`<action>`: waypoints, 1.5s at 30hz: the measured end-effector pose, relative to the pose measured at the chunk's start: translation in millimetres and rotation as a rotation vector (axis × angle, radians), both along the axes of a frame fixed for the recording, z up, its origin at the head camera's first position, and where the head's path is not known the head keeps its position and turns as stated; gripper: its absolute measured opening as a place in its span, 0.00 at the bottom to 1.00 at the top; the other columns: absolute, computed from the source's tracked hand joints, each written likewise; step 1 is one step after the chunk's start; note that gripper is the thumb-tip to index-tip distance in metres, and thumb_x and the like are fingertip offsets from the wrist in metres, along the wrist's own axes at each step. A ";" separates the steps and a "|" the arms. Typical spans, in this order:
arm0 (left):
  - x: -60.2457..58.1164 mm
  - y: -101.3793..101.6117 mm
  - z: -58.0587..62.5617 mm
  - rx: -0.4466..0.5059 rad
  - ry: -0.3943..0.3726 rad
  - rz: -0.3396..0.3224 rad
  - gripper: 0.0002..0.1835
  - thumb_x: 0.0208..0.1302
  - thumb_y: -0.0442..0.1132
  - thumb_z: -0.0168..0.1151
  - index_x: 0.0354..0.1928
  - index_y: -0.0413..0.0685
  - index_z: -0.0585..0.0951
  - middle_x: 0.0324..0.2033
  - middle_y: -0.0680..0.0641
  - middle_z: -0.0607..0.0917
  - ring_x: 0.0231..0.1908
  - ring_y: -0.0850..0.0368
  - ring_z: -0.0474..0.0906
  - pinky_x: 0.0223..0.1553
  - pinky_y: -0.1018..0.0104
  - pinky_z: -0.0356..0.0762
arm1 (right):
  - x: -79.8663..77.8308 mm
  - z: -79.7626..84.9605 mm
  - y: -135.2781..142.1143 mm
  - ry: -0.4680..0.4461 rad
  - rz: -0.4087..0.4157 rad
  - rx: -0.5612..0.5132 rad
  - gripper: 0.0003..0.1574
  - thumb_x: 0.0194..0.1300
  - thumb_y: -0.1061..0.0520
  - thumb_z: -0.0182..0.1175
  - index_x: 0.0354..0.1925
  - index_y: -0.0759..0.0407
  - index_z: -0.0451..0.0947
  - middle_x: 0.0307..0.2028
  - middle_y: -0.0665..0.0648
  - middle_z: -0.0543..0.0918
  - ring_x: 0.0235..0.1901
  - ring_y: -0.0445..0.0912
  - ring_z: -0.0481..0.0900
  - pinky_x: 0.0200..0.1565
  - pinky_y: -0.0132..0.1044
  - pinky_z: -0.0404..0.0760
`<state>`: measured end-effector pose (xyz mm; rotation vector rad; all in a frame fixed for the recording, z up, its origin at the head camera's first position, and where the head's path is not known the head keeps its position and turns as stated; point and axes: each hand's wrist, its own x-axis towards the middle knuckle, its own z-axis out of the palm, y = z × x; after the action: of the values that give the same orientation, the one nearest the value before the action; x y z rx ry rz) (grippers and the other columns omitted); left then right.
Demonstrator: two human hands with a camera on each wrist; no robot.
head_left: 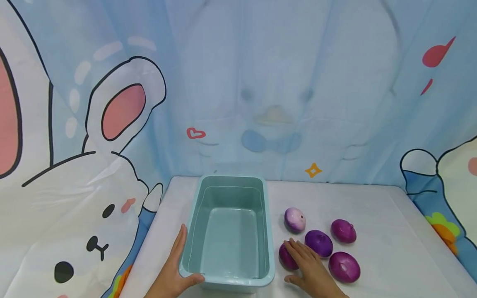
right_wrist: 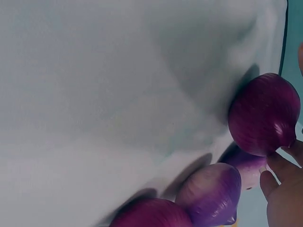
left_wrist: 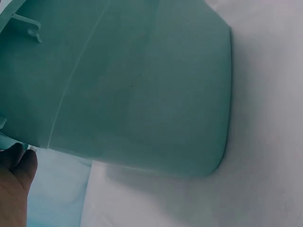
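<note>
A pale blue-green plastic bin (head_left: 271,240) stands upright at the middle of the table. My left hand (head_left: 173,265) lies at its near left corner, fingers extended along the outer side and thumb on the near rim. In the left wrist view, the fingertips (left_wrist: 29,163) are right at the bin's rim. My right hand (head_left: 309,267) reaches over a purple-red onion (head_left: 285,257) just right of the bin, fingers fairly straight on its top and thumb apart. The right wrist view shows this onion (right_wrist: 262,116) with fingertips at its stem end.
More onions lie to the right: a pale one (head_left: 295,219) behind, a dark purple one (head_left: 319,243) beside the hand, and two magenta ones (head_left: 343,231), (head_left: 344,267) farther right. A white cloth (head_left: 395,240) covers the table. A printed cartoon curtain (head_left: 231,82) hangs behind it.
</note>
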<state>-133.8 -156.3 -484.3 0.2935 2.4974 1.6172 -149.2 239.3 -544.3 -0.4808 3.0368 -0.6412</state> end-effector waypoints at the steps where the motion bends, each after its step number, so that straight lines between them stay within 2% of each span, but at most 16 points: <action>1: -0.1 -0.6 -0.7 0.009 -0.003 -0.005 0.63 0.53 0.50 0.74 0.75 0.73 0.34 0.77 0.50 0.35 0.75 0.38 0.32 0.63 0.24 0.45 | -0.2 -0.6 -0.4 -0.007 -0.004 0.002 0.61 0.45 0.44 0.76 0.72 0.57 0.60 0.70 0.62 0.66 0.70 0.63 0.59 0.68 0.63 0.56; 7: 0.9 -2.7 -5.0 0.092 -0.047 -0.051 0.68 0.46 0.55 0.77 0.74 0.76 0.31 0.76 0.48 0.32 0.74 0.34 0.31 0.64 0.25 0.47 | -1.0 -3.6 -2.9 -0.041 -0.047 0.016 0.59 0.44 0.51 0.78 0.71 0.57 0.62 0.69 0.61 0.67 0.70 0.62 0.60 0.67 0.63 0.59; 13: 2.1 -2.0 -7.5 0.110 -0.035 -0.057 0.69 0.46 0.52 0.78 0.74 0.75 0.30 0.76 0.47 0.32 0.74 0.34 0.32 0.64 0.26 0.49 | -1.5 -12.1 -2.3 0.041 -0.044 0.004 0.52 0.45 0.58 0.77 0.67 0.62 0.67 0.65 0.63 0.71 0.65 0.62 0.67 0.65 0.61 0.64; 16: 2.2 -1.6 -7.5 0.113 -0.026 -0.048 0.69 0.46 0.51 0.79 0.74 0.75 0.31 0.76 0.47 0.33 0.74 0.35 0.33 0.64 0.25 0.47 | -2.4 -14.2 -2.8 0.048 -0.046 -0.025 0.51 0.46 0.59 0.76 0.67 0.63 0.67 0.65 0.64 0.71 0.65 0.62 0.67 0.65 0.60 0.65; 23: 2.9 -0.1 -5.7 0.143 -0.042 -0.022 0.68 0.46 0.51 0.79 0.74 0.79 0.33 0.77 0.52 0.34 0.74 0.37 0.36 0.65 0.30 0.54 | -5.4 -9.5 -6.6 -0.039 -0.114 -0.061 0.50 0.45 0.58 0.76 0.66 0.62 0.67 0.65 0.63 0.69 0.65 0.63 0.67 0.60 0.59 0.71; 28: 2.4 -1.0 -7.0 0.135 -0.005 -0.032 0.69 0.45 0.51 0.79 0.74 0.77 0.32 0.77 0.49 0.34 0.74 0.35 0.36 0.64 0.27 0.51 | -8.5 -4.5 -7.6 -0.103 -0.155 -0.075 0.51 0.45 0.57 0.76 0.67 0.62 0.67 0.66 0.63 0.68 0.64 0.64 0.67 0.60 0.59 0.71; 31: 2.0 -1.9 -7.6 0.139 0.010 -0.038 0.69 0.45 0.50 0.79 0.74 0.77 0.32 0.77 0.48 0.34 0.74 0.34 0.36 0.64 0.27 0.51 | -11.3 1.5 -8.1 -0.112 -0.170 -0.090 0.51 0.46 0.57 0.76 0.67 0.61 0.66 0.66 0.62 0.68 0.64 0.63 0.68 0.59 0.58 0.72; 38: 1.2 -2.9 -8.9 0.161 0.008 -0.037 0.69 0.46 0.48 0.79 0.75 0.77 0.33 0.77 0.48 0.35 0.74 0.34 0.37 0.64 0.27 0.52 | -17.4 24.6 -2.8 0.043 -0.126 -0.124 0.50 0.50 0.59 0.74 0.69 0.64 0.64 0.66 0.66 0.68 0.64 0.64 0.68 0.58 0.55 0.74; 45: 2.6 -0.7 -9.7 0.176 -0.018 -0.017 0.68 0.46 0.46 0.79 0.75 0.76 0.35 0.77 0.48 0.37 0.74 0.34 0.40 0.64 0.29 0.56 | -36.0 52.9 8.0 0.171 -0.121 -0.189 0.52 0.51 0.59 0.74 0.70 0.66 0.61 0.66 0.71 0.67 0.64 0.67 0.67 0.58 0.58 0.71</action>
<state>-131.2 -156.9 -494.0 0.3175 2.3367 1.8272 -185.2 247.3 -491.4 -0.3733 3.2014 -0.9475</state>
